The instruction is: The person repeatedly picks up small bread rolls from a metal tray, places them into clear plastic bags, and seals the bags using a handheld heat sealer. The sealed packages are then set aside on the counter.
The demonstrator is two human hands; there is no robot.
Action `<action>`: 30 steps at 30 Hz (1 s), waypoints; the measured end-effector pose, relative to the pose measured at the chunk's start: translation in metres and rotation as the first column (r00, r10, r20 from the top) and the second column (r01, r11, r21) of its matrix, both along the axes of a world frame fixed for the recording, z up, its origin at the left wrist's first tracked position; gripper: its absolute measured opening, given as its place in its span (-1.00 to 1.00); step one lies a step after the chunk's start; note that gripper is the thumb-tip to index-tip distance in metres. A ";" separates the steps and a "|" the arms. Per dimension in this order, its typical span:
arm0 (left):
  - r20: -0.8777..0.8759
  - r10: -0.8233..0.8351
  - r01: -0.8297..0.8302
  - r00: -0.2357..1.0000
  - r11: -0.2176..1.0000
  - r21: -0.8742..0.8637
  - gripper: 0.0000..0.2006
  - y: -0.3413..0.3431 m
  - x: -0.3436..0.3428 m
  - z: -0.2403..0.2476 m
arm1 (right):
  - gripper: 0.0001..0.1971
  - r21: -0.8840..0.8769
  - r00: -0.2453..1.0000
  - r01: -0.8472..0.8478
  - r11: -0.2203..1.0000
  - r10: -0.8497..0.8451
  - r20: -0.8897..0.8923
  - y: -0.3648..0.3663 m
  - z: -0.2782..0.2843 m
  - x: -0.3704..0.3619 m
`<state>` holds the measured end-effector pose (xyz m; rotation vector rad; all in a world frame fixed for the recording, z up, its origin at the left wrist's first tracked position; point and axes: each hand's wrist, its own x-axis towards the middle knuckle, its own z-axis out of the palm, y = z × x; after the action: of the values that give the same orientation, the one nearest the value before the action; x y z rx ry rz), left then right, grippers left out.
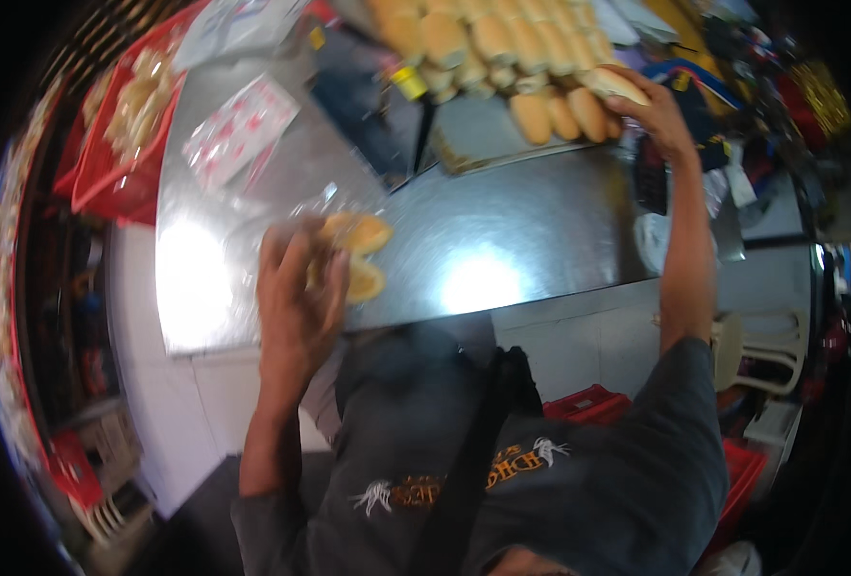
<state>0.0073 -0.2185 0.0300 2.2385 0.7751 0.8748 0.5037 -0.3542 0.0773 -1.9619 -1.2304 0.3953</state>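
At the far right of the steel table, my right hand (648, 117) grips a long bread roll (619, 86), lifted over the end of a row of golden rolls (533, 119) on a metal tray (483, 144). My left hand (299, 293) is closer, at the left of the table, its fingers curled and partly blurred at a clear plastic bag (327, 200). Two rolls (360, 232) lie side by side just right of those fingers, seemingly inside the bag. The bag's edges are hard to make out, and my fingers hide part of it.
Many more rolls (492, 40) are packed at the back of the steel table (502, 226). A printed plastic packet (241, 132) lies on the left, beside a red crate (128, 187) of bagged goods. Dark items crowd the right side, and a pale plastic chair (771, 350) stands beyond the table.
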 end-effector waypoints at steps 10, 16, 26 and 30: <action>0.119 0.023 -0.011 0.993 0.995 -0.103 -0.71 -0.003 0.000 -0.022 | -0.54 0.009 0.968 0.242 0.970 -0.241 -0.075 -0.001 -0.001 -0.049; 0.147 -0.040 0.057 0.988 0.992 -0.112 -0.65 -0.002 0.006 -0.025 | -0.11 0.354 0.884 -0.090 0.931 0.239 -0.403 -0.038 0.005 -0.120; 0.092 -0.096 0.108 0.991 0.984 -0.140 -0.56 -0.001 -0.001 -0.025 | -0.30 0.233 0.829 -0.558 0.796 0.542 0.136 0.021 -0.050 -0.279; 0.031 -0.155 0.158 0.987 0.979 -0.130 -0.55 0.000 -0.002 -0.021 | -0.30 0.361 0.842 -0.526 0.770 0.532 0.092 0.032 -0.064 -0.290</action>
<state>0.0052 -0.2181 0.0091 2.1371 0.6191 0.7482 0.2140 -0.3227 0.0133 -1.2612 -1.7105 0.4146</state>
